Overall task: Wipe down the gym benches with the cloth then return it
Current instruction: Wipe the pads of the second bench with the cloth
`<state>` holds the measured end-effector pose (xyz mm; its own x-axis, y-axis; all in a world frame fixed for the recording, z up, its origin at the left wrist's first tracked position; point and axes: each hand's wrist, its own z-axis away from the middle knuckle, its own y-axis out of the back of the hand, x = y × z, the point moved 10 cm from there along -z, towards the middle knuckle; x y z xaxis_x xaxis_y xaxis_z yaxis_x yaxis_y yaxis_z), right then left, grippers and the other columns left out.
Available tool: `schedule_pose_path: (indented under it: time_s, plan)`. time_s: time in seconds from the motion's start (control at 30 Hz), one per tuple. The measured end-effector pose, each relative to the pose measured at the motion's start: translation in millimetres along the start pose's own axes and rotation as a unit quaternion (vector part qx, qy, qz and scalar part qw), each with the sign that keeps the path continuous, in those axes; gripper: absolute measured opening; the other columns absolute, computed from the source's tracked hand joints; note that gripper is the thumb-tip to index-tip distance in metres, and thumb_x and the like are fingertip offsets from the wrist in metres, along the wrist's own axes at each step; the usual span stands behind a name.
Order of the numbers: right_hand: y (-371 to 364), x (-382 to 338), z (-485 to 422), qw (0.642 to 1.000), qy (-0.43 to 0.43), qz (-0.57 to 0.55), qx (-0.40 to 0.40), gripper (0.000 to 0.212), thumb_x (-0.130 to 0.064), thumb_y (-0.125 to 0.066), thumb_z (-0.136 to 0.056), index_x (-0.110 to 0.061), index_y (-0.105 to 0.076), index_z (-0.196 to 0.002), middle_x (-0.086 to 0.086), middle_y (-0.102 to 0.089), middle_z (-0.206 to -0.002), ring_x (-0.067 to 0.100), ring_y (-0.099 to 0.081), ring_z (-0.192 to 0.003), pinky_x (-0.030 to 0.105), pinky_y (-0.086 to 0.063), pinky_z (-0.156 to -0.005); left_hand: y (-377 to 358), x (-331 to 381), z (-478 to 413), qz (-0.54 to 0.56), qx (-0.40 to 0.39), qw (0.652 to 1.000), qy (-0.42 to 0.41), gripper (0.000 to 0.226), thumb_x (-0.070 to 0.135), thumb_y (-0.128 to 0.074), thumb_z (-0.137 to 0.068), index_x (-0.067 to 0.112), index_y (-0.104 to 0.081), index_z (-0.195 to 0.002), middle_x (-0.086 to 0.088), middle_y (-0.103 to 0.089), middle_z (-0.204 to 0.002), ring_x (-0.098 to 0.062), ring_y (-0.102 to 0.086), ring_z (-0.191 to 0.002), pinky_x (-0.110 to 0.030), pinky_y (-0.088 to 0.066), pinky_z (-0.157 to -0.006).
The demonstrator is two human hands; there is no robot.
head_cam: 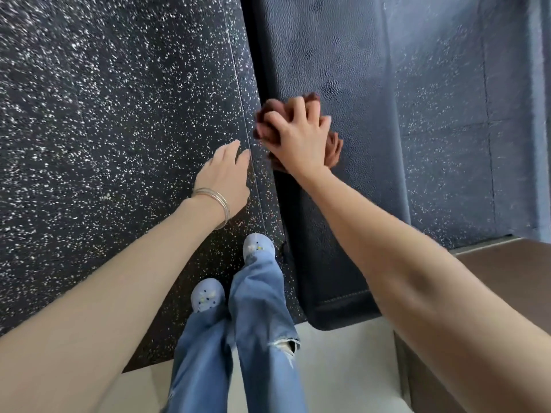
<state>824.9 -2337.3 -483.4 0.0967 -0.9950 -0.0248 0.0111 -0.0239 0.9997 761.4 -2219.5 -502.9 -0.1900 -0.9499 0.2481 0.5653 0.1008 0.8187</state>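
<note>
- The padded gym bench (343, 55) ran from 6 to 12 o'clock on your right.
- Your right hand (298, 138), at centre, clutched the bunched brown cloth (334, 147) against the pad near its left edge, apparently to scrub.
- Your left hand (223, 177), at its 8 o'clock, hung loose-fingered and held nothing, probably for balance.

Dark textured padded counter (343, 55) runs open ahead and right of the crumpled brown cloth (333, 149); speckled black rubber floor (104, 99) lies open to its left; a brown ledge (507, 263) flanks the near right.
</note>
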Motion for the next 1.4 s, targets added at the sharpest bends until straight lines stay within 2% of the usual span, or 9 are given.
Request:
schedule_pose_path:
  time_s: [0.13, 0.37, 0.5, 0.57, 0.7, 0.8, 1.13, 1.3, 1.4]
  plan:
    - [0.4, 6.5, -44.9, 1.000, 0.028, -0.007, -0.013, 0.035, -0.054, -0.045, -0.081, -0.034, -0.059, -0.107, 0.008, -0.053, -0.118, 0.034, -0.046, -0.106, 0.045, -0.038, -0.080, 22.4, -3.4, -27.3, 0.014, 0.022, 1.000, 0.010, 0.066, 0.021, -0.050, -0.091, 0.011, -0.018, -0.147, -0.008, -0.013, -0.156, -0.024, -0.013, -0.143, -0.039, -0.025, -0.112]
    - [2.6, 39.5, 88.2, 0.997, 0.023, -0.075, -0.012, 0.031, -0.044, -0.059, -0.075, -0.032, -0.065, -0.104, 0.006, -0.054, -0.109, 0.027, -0.043, -0.097, 0.043, -0.039, -0.073, 63.0, 6.4, -78.8, 0.036, 0.052, 0.998, 0.012, 0.063, 0.019, -0.046, -0.093, 0.009, -0.016, -0.147, -0.010, -0.016, -0.155, -0.026, -0.018, -0.141, -0.040, -0.027, -0.112]
    - [4.6, 43.9, 75.8, 0.995, 0.062, -0.079, -0.004, 0.027, -0.048, -0.060, -0.077, -0.034, -0.067, -0.099, 0.005, -0.059, -0.102, 0.026, -0.045, -0.093, 0.042, -0.040, -0.072, 70.6, 3.4, -105.0, 0.046, 0.049, 0.998, 0.020, 0.065, 0.030, -0.044, -0.095, 0.008, -0.014, -0.148, -0.011, -0.016, -0.155, -0.027, -0.019, -0.141, -0.040, -0.026, -0.112]
    - [7.4, 52.7, 30.4, 0.997, 0.024, -0.068, 0.014, 0.028, -0.049, -0.061, -0.076, -0.033, -0.067, -0.099, 0.006, -0.059, -0.102, 0.027, -0.046, -0.094, 0.043, -0.039, -0.074, 74.1, -1.8, -118.7, 0.030, 0.054, 0.998, 0.023, 0.070, 0.042, -0.043, -0.094, 0.007, -0.013, -0.148, -0.012, -0.018, -0.155, -0.027, -0.020, -0.142, -0.041, -0.025, -0.113]
    - [8.5, 89.6, -85.0, 0.988, -0.140, -0.059, 0.035, 0.034, -0.048, -0.061, -0.075, -0.033, -0.062, -0.105, 0.009, -0.054, -0.113, 0.032, -0.046, -0.107, 0.046, -0.035, -0.081, 87.5, -5.0, -145.1, -0.081, 0.081, 0.993, -0.018, 0.083, 0.058, -0.037, -0.089, 0.005, -0.011, -0.148, -0.015, -0.016, -0.155, -0.029, -0.016, -0.143, -0.043, -0.019, -0.116]
    - [3.4, 98.6, -127.0, 0.984, -0.170, -0.056, 0.017, 0.036, -0.048, -0.058, -0.076, -0.035, -0.059, -0.110, 0.008, -0.051, -0.118, 0.032, -0.042, -0.112, 0.045, -0.035, -0.081, 90.8, -3.2, -159.2, -0.139, 0.079, 0.986, -0.052, 0.087, 0.063, -0.034, -0.087, 0.007, -0.008, -0.149, -0.014, -0.010, -0.157, -0.029, -0.011, -0.144, -0.045, -0.015, -0.116]
    - [-3.1, 59.4, 9.9, 0.990, -0.125, -0.064, -0.005, 0.042, -0.040, -0.072, -0.064, -0.026, -0.070, -0.104, 0.016, -0.060, -0.106, 0.027, -0.041, -0.100, 0.049, -0.040, -0.078, 112.8, -16.1, -192.2, -0.133, 0.058, 0.984, -0.101, 0.083, 0.059, -0.034, -0.089, 0.009, -0.005, -0.149, -0.018, -0.010, -0.155, -0.031, -0.012, -0.144, -0.045, -0.013, -0.117]
    - [11.8, 69.0, -102.0, 0.995, -0.060, -0.062, 0.044, 0.037, -0.043, -0.064, -0.070, -0.029, -0.068, -0.104, 0.007, -0.061, -0.109, 0.023, -0.047, -0.104, 0.053, -0.036, -0.088, 126.1, -13.3, -208.8, -0.131, 0.070, 0.980, -0.130, 0.085, 0.058, -0.039, -0.088, 0.007, -0.007, -0.149, -0.017, -0.004, -0.156, -0.029, -0.008, -0.145, -0.044, -0.012, -0.117]
    - [13.6, 95.3, -198.6, 0.991, -0.114, -0.016, 0.064, 0.036, -0.045, -0.057, -0.076, -0.031, -0.064, -0.109, 0.004, -0.059, -0.115, 0.025, -0.052, -0.109, 0.053, -0.029, -0.097, 130.0, -10.8, -215.6, -0.132, 0.071, 0.978, -0.143, 0.086, 0.058, -0.042, -0.088, 0.007, -0.008, -0.148, -0.018, -0.005, -0.156, -0.030, -0.006, -0.145, -0.044, -0.010, -0.117]
